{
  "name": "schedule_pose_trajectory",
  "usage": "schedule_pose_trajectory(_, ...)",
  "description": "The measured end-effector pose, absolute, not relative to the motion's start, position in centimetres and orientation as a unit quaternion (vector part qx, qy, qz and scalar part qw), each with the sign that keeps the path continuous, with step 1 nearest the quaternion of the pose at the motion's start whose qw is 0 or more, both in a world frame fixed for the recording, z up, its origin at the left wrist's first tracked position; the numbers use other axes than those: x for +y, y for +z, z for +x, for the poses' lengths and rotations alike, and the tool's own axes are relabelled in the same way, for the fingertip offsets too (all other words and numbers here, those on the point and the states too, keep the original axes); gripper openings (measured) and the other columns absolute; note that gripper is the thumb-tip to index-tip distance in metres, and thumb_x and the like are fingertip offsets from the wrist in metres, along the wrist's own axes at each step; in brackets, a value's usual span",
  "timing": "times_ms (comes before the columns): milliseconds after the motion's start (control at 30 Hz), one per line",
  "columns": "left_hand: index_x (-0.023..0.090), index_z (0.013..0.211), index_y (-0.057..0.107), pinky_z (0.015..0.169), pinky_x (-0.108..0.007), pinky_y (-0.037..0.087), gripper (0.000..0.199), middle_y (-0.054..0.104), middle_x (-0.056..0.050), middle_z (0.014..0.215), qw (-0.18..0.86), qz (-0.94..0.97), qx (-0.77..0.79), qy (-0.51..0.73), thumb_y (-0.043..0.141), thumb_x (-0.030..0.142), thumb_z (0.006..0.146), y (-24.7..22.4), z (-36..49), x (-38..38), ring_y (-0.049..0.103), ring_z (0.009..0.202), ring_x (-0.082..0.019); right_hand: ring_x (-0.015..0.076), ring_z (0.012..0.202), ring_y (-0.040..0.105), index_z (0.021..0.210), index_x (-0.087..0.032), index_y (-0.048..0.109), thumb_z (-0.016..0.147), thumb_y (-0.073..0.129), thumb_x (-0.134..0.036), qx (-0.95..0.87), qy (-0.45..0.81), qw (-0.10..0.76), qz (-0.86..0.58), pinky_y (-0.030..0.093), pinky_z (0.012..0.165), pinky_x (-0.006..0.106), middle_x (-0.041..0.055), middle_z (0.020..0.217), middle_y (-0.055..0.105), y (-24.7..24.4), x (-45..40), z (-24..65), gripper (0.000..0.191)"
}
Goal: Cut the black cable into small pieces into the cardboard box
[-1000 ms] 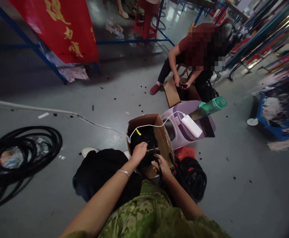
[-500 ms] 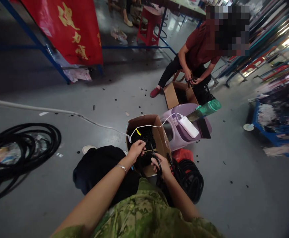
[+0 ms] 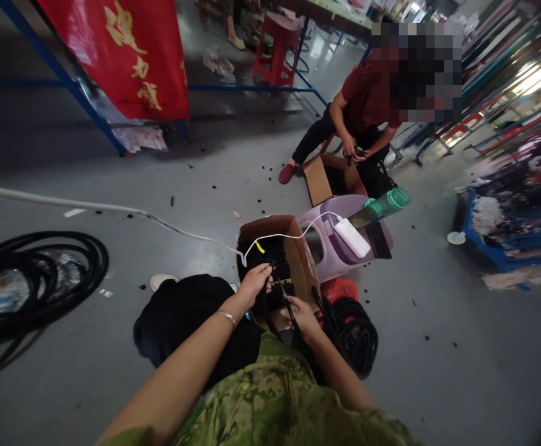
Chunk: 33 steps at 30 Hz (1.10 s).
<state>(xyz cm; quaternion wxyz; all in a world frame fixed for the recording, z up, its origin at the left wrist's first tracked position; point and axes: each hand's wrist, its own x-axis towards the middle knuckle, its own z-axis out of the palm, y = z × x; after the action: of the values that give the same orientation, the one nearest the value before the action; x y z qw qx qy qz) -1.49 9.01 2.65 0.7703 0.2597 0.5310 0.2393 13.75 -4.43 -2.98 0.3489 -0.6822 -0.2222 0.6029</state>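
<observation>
My left hand (image 3: 256, 280) is closed in a pinch over the cardboard box (image 3: 300, 251), with a black strip (image 3: 267, 310) running down from its fingers. Scissors (image 3: 282, 288) with dark handles are in my right hand (image 3: 302, 317), their blades pointing up and left toward the left hand. Whether the blades touch the strip is too small to make out. Many small black pieces (image 3: 277, 254) lie inside the box below both hands. A white cable (image 3: 196, 238) with a yellow tag (image 3: 259, 247) crosses the box just beyond my left hand.
Right of the box, a lilac stool (image 3: 310, 217) carries a white power bank (image 3: 352, 238) and a green bottle (image 3: 382, 207). Coiled black tubing (image 3: 356, 334) lies beside my right arm, another coil (image 3: 98, 272) at left. A co-worker (image 3: 358, 102) sits behind a second box (image 3: 316, 179).
The scissors have dipped, and their blades now lean further left. My left hand stays almost in place. The co-worker's hands have shifted slightly, and the whole view has moved a little.
</observation>
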Motion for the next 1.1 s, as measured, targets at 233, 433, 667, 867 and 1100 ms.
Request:
schedule_pose_trajectory(233,0.013,0.094,0.056,0.038,-0.016,0.023,0.016,0.041,0.008,0.053,0.814,0.183,0.488,0.256,0.051,0.027,0.089,3.0,-1.6,8.3,0.033,0.038,-0.005,0.0052,0.04,0.041,0.122,-0.016,0.059,0.058,0.082,-0.042,-0.173,0.55,0.457,-0.678,0.028,0.037,0.018,-0.0068,0.058,0.057,2.3,-1.0,15.0,0.073)
schedule_pose_trajectory(433,0.014,0.092,0.057,0.038,-0.017,0.024,0.015,0.044,0.007,0.058,0.792,0.22,0.495,0.281,0.052,0.027,0.086,4.0,-0.6,8.6,0.033,0.039,-0.005,0.0052,0.049,0.045,0.121,-0.024,0.057,0.071,0.075,-0.042,-0.189,0.468,0.624,-0.596,0.035,0.043,0.018,-0.0046,0.071,0.059,7.2,3.8,16.8,0.057)
schedule_pose_trajectory(667,0.019,0.095,0.049,0.038,-0.017,0.019,0.008,0.045,0.008,0.057,0.754,0.257,0.542,0.266,0.044,0.02,0.089,3.9,-0.7,8.7,0.029,0.035,-0.004,0.0036,0.042,0.041,0.114,-0.021,0.059,0.061,0.082,-0.04,-0.144,0.563,0.501,-0.641,0.027,0.037,0.016,-0.0069,0.066,0.055,2.6,-0.5,15.5,0.061)
schedule_pose_trajectory(867,0.019,0.08,0.046,0.037,-0.016,0.024,0.009,0.051,0.006,0.061,0.742,0.305,0.538,0.259,0.049,0.021,0.087,2.1,-1.2,8.3,0.035,0.036,-0.003,0.0049,0.042,0.046,0.119,-0.021,0.058,0.064,0.079,-0.049,-0.173,0.606,0.442,-0.638,0.029,0.038,0.017,-0.0056,0.069,0.059,0.5,-3.7,14.1,0.065)
schedule_pose_trajectory(1100,0.017,0.076,0.051,0.037,-0.017,0.03,0.015,0.057,0.003,0.063,0.757,0.324,0.495,0.277,0.062,0.024,0.082,2.4,-1.4,8.3,0.041,0.038,-0.003,0.0095,0.06,0.059,0.118,-0.021,0.064,0.063,0.08,-0.045,-0.21,0.6,0.399,-0.661,0.047,0.058,0.023,-0.0002,0.082,0.066,1.0,-4.4,14.4,0.062)
